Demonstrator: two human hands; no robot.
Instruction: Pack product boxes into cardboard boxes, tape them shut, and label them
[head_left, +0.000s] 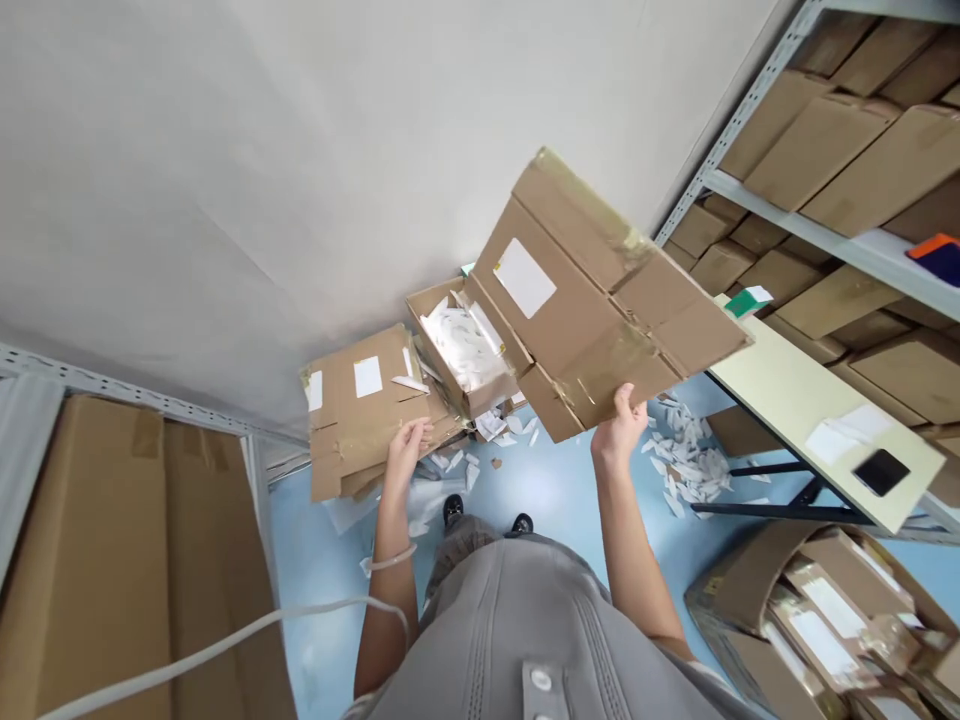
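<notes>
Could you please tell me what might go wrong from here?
The right hand has its grip near one edge of the cardboard sheet, so it could tip. It might knock the open box, close by in view, and spill its white contents. White scraps on the floor near the shoes could make stepping slippery.

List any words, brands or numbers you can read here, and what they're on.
None can be read.
Label on the cardboard sheet in the right hand: no legible text.
Labels on the flattened cardboard: too small.
Labels on the lower-right boxes: too blurred.
</notes>
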